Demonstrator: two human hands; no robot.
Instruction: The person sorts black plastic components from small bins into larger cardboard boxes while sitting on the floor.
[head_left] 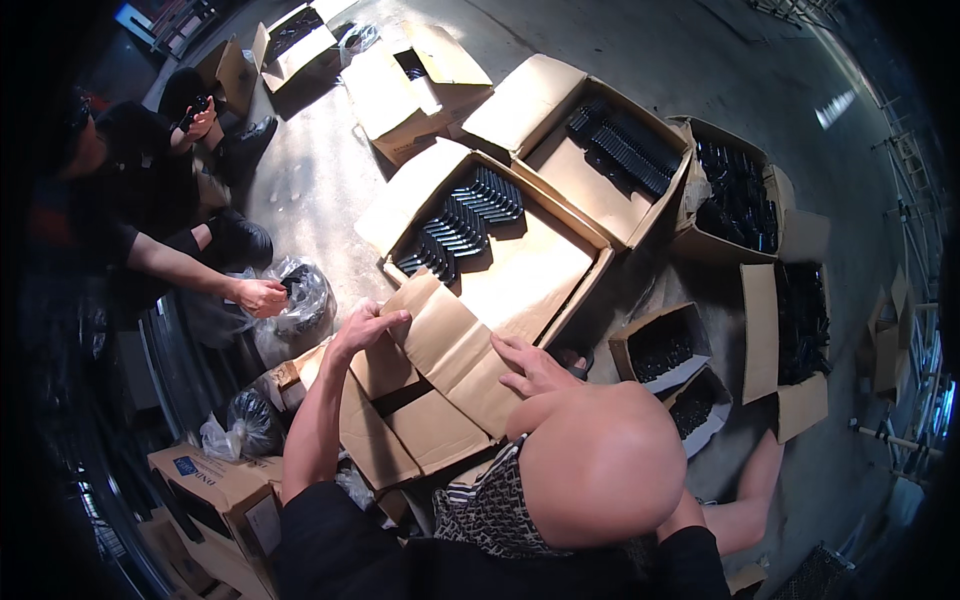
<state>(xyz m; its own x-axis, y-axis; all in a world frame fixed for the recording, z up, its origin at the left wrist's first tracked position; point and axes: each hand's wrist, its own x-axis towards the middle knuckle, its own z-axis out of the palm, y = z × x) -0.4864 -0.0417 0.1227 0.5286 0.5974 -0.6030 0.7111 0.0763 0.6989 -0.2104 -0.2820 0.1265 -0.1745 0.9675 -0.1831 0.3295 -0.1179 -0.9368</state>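
Note:
A brown cardboard sheet (455,345) with crease lines lies tilted in front of me, over the near side of an open carton. My left hand (368,328) grips its left edge, with the thumb on top and the other fingers partly hidden. At the opposite edge, my right hand (535,366) rests on the sheet with its fingers stretched out and apart. Just beyond, a large open carton (585,268) holds rows of black, angled metal-looking parts (460,225) on a cardboard layer. My bare knee (605,465) hides my right forearm.
Another open carton (645,225) of black parts stands behind. More filled cartons are at right, including a small box (665,350) of little dark pieces. On the left, a seated co-worker's hand (262,297) touches a clear plastic bag (305,310). A closed carton (215,490) stands lower left.

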